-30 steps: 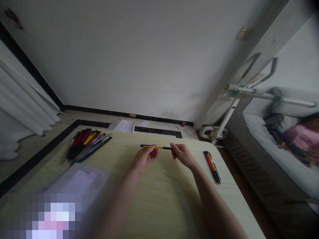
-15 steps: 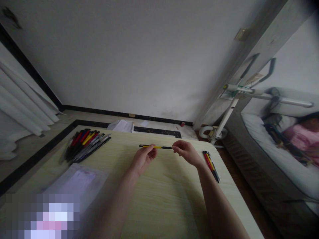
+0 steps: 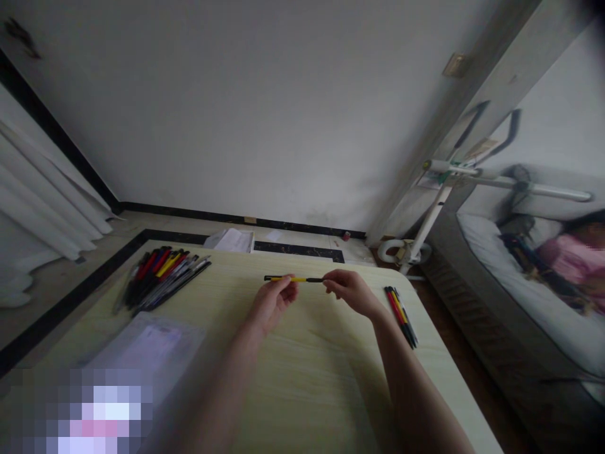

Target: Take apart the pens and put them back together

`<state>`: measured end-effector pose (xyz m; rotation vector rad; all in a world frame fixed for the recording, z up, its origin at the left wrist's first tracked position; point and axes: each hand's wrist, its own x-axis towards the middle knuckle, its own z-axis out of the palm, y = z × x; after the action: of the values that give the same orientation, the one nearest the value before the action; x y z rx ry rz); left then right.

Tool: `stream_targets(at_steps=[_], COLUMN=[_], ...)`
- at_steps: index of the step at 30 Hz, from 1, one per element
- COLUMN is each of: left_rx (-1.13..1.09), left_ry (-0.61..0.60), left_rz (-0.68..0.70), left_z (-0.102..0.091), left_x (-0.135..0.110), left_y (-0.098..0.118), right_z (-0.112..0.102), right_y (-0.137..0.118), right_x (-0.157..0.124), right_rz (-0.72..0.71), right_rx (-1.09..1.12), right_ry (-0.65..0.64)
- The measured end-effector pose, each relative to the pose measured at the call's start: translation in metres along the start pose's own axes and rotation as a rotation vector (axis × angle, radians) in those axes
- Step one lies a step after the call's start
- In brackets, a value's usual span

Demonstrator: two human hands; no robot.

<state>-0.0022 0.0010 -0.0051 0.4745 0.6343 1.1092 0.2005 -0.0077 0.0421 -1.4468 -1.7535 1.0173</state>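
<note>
A yellow and black pen (image 3: 293, 279) is held level above the pale wooden table (image 3: 307, 378), pointing left to right. My left hand (image 3: 274, 302) pinches it near the middle. My right hand (image 3: 352, 292) pinches its right, black end with the fingertips. A heap of several red, yellow, black and grey pens (image 3: 163, 275) lies at the table's far left. A small row of red, yellow and black pens (image 3: 401, 308) lies to the right of my right hand, near the table's right edge.
A clear plastic bag with paper (image 3: 146, 347) lies at the near left. Beyond the table are a white wall, papers on the floor (image 3: 231, 239), curtains at the left, an exercise machine (image 3: 439, 202) and a sofa (image 3: 529, 277) at the right.
My right hand has shifted slightly along the pen's right end, its fingers turning at the tip. The left hand and the pen have stayed almost still.
</note>
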Motion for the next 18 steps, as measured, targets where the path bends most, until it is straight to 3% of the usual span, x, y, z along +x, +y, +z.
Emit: stream_targets(at_steps=[18], left_rx=[0.0], left_ry=[0.033], left_rz=[0.01], left_z=[0.0023], left_x=[0.0006], left_y=[0.0011], right_z=[0.0038], right_y=[0.0012], right_x=[0.0005], right_rz=[-0.008], right_rx=[-0.007], right_ry=[-0.011])
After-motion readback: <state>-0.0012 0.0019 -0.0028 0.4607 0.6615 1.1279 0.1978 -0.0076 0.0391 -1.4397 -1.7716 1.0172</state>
